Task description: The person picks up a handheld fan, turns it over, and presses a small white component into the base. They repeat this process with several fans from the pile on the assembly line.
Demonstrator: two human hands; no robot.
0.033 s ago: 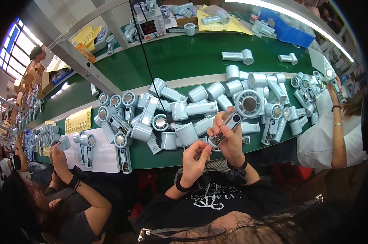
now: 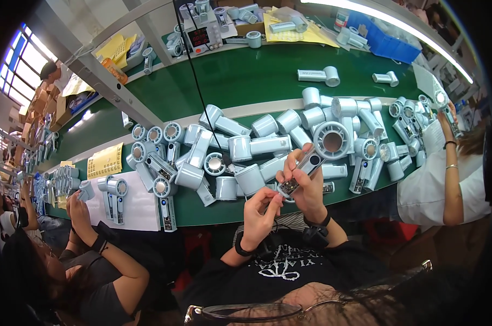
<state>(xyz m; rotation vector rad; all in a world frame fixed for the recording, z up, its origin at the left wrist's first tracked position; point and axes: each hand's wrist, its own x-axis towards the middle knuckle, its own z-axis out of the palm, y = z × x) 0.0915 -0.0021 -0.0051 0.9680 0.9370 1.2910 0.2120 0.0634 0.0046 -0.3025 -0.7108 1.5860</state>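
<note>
Fan [image 2: 318, 155], pale blue with exposed circuitry [image 2: 289, 186], was held aslant above the near edge of the green tabletop [image 2: 194, 218]. The right hand [image 2: 311, 191] had its fingers curled snugly round the handle; the left hand [image 2: 260, 216] had thumb and forefinger almost together at the handle's lower end, and whether they gripped anything could not be told. Good technique, as judged here, called for a steady right hold, light left pressure and fingers clear of the circuitry. Similar fans [image 2: 270, 144] lay heaped beyond; a white sheet [image 2: 140, 201] lay leftward. One co-worker [image 2: 121, 274] worked at left, another [image 2: 428, 190] at right, below a lit tube [image 2: 420, 35].
</note>
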